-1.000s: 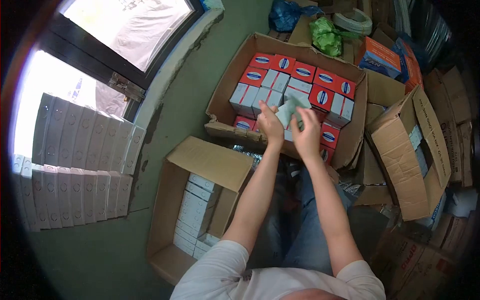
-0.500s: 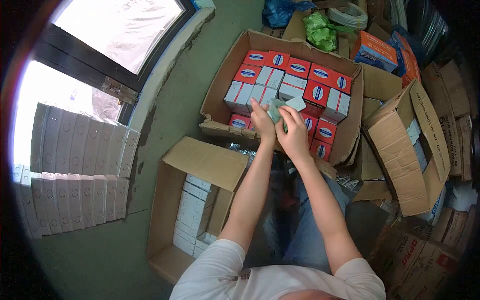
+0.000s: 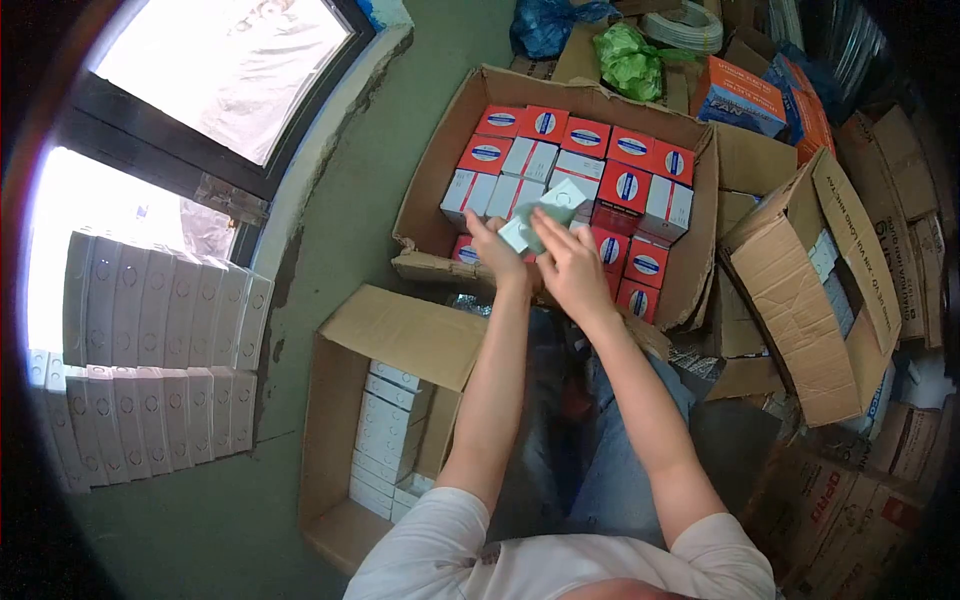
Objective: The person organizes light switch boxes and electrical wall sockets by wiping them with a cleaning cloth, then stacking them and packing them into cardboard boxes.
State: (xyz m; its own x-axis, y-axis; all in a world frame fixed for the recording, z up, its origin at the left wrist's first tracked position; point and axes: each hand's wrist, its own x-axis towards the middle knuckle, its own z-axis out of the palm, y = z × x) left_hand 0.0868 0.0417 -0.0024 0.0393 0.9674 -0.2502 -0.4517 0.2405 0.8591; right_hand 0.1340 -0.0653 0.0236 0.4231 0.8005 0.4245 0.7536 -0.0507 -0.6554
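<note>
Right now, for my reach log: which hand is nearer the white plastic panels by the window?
Left. Left hand is right of the white plastic panels; right hand farther right.

**Occlusions, cut-offs, unreadables**

Pale box (image 3: 553, 200) is half covered by the left grip (image 3: 490, 250) and right grip (image 3: 572, 268), both clasped on it, so its near face is hidden. Print on the red-and-white boxes (image 3: 625, 185) is too small to read. The near-left carton (image 3: 325, 440) has a flap hiding part of the white boxes (image 3: 385, 420). Contents of the right carton (image 3: 800, 300) are mostly hidden. The person's head is cut off at the near edge.
</note>
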